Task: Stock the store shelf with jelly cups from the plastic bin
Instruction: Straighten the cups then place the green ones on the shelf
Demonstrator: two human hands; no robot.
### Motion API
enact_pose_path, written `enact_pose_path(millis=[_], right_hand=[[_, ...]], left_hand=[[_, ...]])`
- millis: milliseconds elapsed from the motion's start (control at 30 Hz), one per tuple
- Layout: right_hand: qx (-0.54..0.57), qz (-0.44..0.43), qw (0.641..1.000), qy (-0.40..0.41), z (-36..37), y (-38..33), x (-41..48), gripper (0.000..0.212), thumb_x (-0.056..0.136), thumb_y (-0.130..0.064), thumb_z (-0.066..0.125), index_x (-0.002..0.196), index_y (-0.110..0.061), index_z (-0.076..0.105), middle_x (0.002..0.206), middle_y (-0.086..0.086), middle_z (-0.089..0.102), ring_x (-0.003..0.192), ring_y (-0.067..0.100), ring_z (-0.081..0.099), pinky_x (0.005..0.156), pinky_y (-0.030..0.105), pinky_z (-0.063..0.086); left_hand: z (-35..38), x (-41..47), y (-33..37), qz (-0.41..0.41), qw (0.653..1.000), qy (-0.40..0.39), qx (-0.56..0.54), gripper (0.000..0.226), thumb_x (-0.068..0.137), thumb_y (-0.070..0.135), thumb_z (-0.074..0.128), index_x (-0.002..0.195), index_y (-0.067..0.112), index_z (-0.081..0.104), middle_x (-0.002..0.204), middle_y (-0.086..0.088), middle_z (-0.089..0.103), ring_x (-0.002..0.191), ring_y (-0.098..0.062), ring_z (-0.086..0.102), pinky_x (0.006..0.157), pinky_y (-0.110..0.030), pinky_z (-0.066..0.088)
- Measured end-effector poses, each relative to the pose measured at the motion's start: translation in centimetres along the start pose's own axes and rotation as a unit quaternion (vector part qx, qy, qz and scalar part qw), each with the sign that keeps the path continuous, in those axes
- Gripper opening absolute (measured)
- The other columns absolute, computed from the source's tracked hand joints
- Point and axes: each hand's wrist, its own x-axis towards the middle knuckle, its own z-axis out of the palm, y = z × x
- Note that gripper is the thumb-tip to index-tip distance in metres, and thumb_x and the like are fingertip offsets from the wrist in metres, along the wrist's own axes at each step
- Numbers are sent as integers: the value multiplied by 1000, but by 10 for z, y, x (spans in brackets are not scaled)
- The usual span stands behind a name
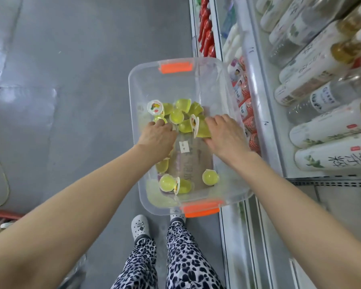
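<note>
Inside the clear plastic bin [131,86], near its middle, both hands reach down among the jelly cups [182,105]. The cups are yellow-green with printed foil lids. Most are heaped toward the far half of the bin, and a few lie loose by the near wall. The left hand [156,138] is at the bin's left side with its fingers curled downward into the heap. Its fingertips touch a cup, and more cups show under the palm. Whether it actually has hold of any cannot be told. The right hand [225,135] is at the bin's right side. Its fingers lie over one of the jelly cups, with the thumb tucked against the cup's near side, so it grips that cup. A small white paper label [183,147] lies on the bin's bottom between the two hands. The bin has an orange handle [175,67] at its far end and another at its near end. Just to the right of the bin is the shelf [257,101], with tall white bottles [329,124] lying in rows. Left of the bin is grey floor [81,80]. Below the bin's near end are white shoes [140,227] and spotted trousers [188,259].
</note>
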Motion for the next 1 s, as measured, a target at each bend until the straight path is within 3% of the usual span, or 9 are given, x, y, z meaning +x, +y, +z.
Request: enact_pose_path(millis=[100, 300, 433, 567, 700, 800, 900, 1000], right_hand=[[67, 9, 994, 88, -10, 12, -12, 45, 90, -31, 65, 126, -6, 53, 112, 11, 61, 101, 30, 52, 89, 37, 39], [103, -3, 990, 99, -2, 15, -13, 47, 87, -32, 68, 123, -7, 51, 113, 9, 62, 101, 28, 51, 86, 36, 40], [124, 5, 983, 133, 0, 15, -12, 40, 84, -28, 71, 113, -7, 54, 102, 8, 64, 90, 26, 52, 77, 32, 36], [134, 13, 981, 139, 1, 16, -12, 43, 81, -31, 73, 112, -9, 52, 92, 6, 66, 80, 23, 52, 68, 27, 28], [144, 19, 979, 144, 0, 15, -13, 48, 81, -32, 72, 118, -9, 51, 96, 7, 68, 80, 25, 56, 67, 27, 31], [166, 26, 975, 144, -5, 12, -15, 55, 85, -32, 68, 132, -11, 47, 97, 6, 66, 82, 25, 56, 70, 32, 42], [159, 48, 977, 132, -12, 4, -25, 57, 91, -34, 61, 143, -21, 41, 94, 6, 66, 86, 26, 58, 83, 37, 45], [204, 94, 960, 166, -22, -10, -45, 47, 90, -34, 62, 134, -23, 48, 91, 5, 65, 85, 26, 60, 79, 36, 47]], left_hand=[[5, 27, 8, -39, 997, -74, 4, 32, 95, 21, 52, 127, 18, 52, 126, -6, 52, 119, -28, 46, 92, -36, 40], [31, 47, 9, -83, 982, -169, -31, 33, 97, 15, 45, 129, 14, 52, 127, -13, 51, 119, -33, 51, 91, -41, 47], [41, 52, 12, -95, 978, -159, -101, 32, 96, 11, 46, 128, 10, 48, 123, -17, 43, 110, -39, 54, 85, -45, 48], [47, 54, 14, -59, 986, -134, -77, 36, 94, 6, 47, 129, 10, 46, 123, -17, 40, 106, -39, 53, 81, -42, 45], [44, 56, 17, -37, 988, -111, -105, 46, 94, 5, 44, 139, 13, 39, 129, -20, 35, 106, -41, 50, 83, -44, 42], [31, 51, 15, -31, 989, -105, -104, 49, 93, 5, 50, 140, 16, 42, 134, -21, 30, 109, -41, 49, 89, -43, 43], [12, 39, 10, -49, 977, -126, -162, 43, 94, 6, 49, 136, 16, 48, 139, -19, 26, 117, -41, 49, 95, -47, 46], [-10, 21, 3, -57, 949, -111, -291, 39, 99, 13, 46, 138, 11, 48, 144, -21, 35, 128, -37, 44, 101, -40, 43]])
